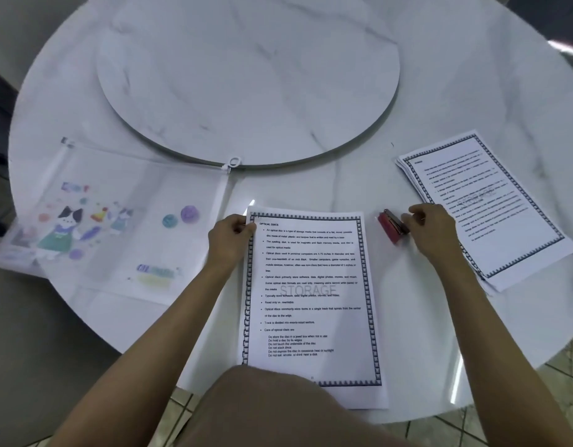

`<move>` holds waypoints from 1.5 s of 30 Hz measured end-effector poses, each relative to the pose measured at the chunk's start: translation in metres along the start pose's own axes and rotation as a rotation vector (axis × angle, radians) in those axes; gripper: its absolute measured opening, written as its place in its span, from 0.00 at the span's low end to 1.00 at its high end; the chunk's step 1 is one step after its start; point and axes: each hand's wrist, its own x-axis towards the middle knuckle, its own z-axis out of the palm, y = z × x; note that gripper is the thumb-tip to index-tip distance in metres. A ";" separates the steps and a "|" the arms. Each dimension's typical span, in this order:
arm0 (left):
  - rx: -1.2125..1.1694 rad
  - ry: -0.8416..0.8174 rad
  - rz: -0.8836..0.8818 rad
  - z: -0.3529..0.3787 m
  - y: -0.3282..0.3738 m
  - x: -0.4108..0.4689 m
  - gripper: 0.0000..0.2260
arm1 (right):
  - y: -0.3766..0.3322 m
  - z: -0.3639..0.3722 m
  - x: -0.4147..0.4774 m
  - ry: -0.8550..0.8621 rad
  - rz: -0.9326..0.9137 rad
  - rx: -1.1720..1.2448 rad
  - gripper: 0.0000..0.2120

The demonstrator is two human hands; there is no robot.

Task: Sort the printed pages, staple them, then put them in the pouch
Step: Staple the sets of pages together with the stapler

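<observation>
The left hand (230, 235) pinches the Optical Discs pages (311, 285) at their 11 o'clock corner, probably for stapling; the right hand (435, 232) grips the red stapler (391, 225).

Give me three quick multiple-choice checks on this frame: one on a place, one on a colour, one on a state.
1. Where does the stapler lie? A) on the floor B) between the centre pages and the right-hand stack C) on the centre pages
2. What colour is the stapler? A) red B) blue C) green
3. What is the left hand doing? A) lying flat on the centre pages B) pinching their top-left corner C) holding the stapler
Answers: 1 B, paper lies on either side of it; 2 A, its body is red; 3 B, its fingers curl on that corner.
</observation>
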 end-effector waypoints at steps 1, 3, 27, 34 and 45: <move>0.002 0.000 0.002 0.000 0.000 0.000 0.03 | 0.000 0.003 0.001 -0.044 0.002 -0.022 0.18; 0.008 0.000 0.007 0.000 0.000 0.000 0.03 | -0.001 0.009 0.001 -0.089 -0.020 -0.043 0.22; -0.049 0.010 0.040 -0.002 -0.004 -0.001 0.08 | -0.080 0.014 -0.037 -0.319 -0.124 0.631 0.13; -0.052 0.020 0.119 -0.004 0.000 -0.007 0.03 | -0.103 0.017 -0.043 -0.613 -0.081 1.376 0.23; -0.091 0.004 0.186 -0.007 0.008 -0.019 0.02 | -0.110 0.024 -0.045 -0.738 -0.198 1.480 0.18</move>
